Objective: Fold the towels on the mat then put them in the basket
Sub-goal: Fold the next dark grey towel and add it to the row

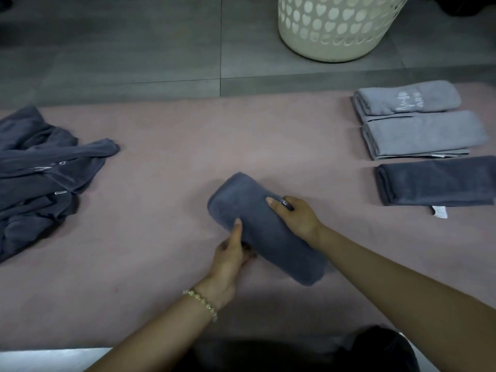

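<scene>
Centrally on the pink mat [166, 146] – folded dark towel [264, 232], long axis diagonal, far-left end to near-right end. Left hand [228, 260] pinches its near long edge: thumb on top, fingers tucked beneath. Right hand [296, 218] grips the far long edge, forefinger flat on top, other fingers curled over the side. Heap of unfolded towels [40, 178] at the mat's left. Three folded towels [425, 136] lie in a row at the right – well apart from the hands. Basket [335, 36] stands on the grey floor [134, 49] beyond the mat, nothing between.
</scene>
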`<state>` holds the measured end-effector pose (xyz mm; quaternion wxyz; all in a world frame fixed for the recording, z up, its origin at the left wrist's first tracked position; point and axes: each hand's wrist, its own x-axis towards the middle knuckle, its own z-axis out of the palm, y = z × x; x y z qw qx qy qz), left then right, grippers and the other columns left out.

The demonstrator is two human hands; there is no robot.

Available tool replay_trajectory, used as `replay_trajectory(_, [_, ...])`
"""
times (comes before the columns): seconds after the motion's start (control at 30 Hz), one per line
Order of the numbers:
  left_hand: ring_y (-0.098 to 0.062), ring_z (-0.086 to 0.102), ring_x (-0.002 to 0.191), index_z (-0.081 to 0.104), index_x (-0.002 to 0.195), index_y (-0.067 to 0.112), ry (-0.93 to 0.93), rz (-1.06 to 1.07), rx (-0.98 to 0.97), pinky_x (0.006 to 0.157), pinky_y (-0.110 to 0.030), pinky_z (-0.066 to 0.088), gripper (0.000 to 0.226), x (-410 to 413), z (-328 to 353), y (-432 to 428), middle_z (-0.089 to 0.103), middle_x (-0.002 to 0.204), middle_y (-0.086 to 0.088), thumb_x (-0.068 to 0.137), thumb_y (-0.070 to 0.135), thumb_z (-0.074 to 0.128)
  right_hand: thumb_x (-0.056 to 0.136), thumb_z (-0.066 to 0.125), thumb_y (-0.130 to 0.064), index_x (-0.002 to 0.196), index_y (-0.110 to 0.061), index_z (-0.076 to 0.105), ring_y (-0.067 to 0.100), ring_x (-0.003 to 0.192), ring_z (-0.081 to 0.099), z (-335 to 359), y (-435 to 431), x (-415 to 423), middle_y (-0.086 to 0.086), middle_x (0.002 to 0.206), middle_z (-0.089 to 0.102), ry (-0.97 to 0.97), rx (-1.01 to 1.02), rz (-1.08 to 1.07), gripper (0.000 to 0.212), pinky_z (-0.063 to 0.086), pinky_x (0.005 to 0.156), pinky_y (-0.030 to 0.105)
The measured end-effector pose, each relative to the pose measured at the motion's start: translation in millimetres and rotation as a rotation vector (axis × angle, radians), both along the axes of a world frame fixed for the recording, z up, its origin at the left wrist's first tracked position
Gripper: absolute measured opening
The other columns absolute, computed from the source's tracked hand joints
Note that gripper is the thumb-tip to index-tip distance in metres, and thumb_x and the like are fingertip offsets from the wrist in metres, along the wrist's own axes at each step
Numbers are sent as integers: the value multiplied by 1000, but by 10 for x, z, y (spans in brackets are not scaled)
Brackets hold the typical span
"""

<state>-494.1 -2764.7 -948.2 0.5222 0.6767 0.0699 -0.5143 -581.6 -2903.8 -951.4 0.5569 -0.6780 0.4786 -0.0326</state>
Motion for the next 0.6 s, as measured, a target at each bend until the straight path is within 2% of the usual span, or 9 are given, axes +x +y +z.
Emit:
replay_trajectory(0.07, [-18, 69, 96, 64, 110, 13, 0, -97, -161, 81, -28, 55, 36, -108, 165, -138, 73, 104, -4, 90, 42, 54, 91, 55, -46, 77, -11, 61, 19, 76, 64, 47, 80, -46, 0, 78, 68, -122, 100, -140, 37, 52, 72, 30])
replay_trajectory(0.13, [-19, 69, 98, 62, 117, 14, -11, -100, -239, 84, -31, 56, 35, -144, 272, -254, 71, 108, -5, 86, 30, 64, 92, 54, -43, 97, -10, 68, 19, 87, 70, 132, 148, -100, 2, 92, 74, -262, 241, -216, 37, 57, 80, 31])
replay_trajectory(0.2, [-22, 69, 99, 62, 117, 13, 11, -101, -280, 87, -36, 55, 39, -157, 341, -350, 71, 108, -7, 80, 24, 71, 94, 51, -41, 102, -17, 69, 13, 89, 71, 209, 165, -180, -1, 95, 75, -332, 284, -228, 32, 57, 79, 26])
replay_trajectory(0.37, [-25, 68, 100, 62, 118, 10, -48, -208, -317, 88, -39, 55, 43, -212, 403, -620, 71, 110, -9, 77, 12, 74, 92, 53, -43, 107, -12, 58, 15, 94, 64, 394, -111, -527, -4, 98, 66, -214, 190, -200, 35, 50, 67, 9])
replay_trajectory(0.43, [-24, 67, 101, 60, 121, 11, -75, -296, -328, 89, -38, 55, 46, -289, 426, -776, 70, 112, -8, 77, 10, 74, 80, 64, -55, 129, -14, 40, 15, 109, 56, 501, -312, -701, -1, 117, 55, -184, 165, -246, 68, 49, 83, 14])
replay_trajectory(0.5, [-24, 67, 103, 59, 123, 14, -50, -443, -357, 91, -40, 53, 50, -442, 481, -953, 69, 113, -7, 75, 14, 77, 61, 75, -64, 145, -28, 19, 15, 120, 52, 606, -505, -896, -4, 134, 44, -224, 221, -291, 107, 47, 100, 32])
replay_trajectory(0.53, [-24, 67, 103, 60, 122, 14, -30, -508, -371, 91, -40, 53, 50, -538, 519, -1039, 70, 113, -7, 76, 14, 77, 59, 79, -60, 145, -29, 18, 14, 118, 55, 661, -587, -1005, -4, 134, 48, -256, 250, -314, 110, 49, 98, 35])
replay_trajectory(0.57, [-24, 67, 103, 60, 121, 14, -23, -567, -384, 90, -39, 53, 47, -639, 552, -1132, 70, 112, -7, 77, 11, 75, 65, 80, -51, 143, -25, 27, 12, 110, 61, 727, -658, -1132, -4, 128, 56, -303, 284, -346, 98, 53, 92, 33])
replay_trajectory(0.6, [-24, 67, 103, 60, 120, 15, -18, -624, -396, 88, -37, 54, 45, -748, 597, -1222, 70, 111, -6, 78, 9, 74, 75, 76, -40, 134, -18, 40, 10, 101, 66, 770, -727, -1260, -4, 117, 65, -356, 331, -377, 72, 56, 84, 28])
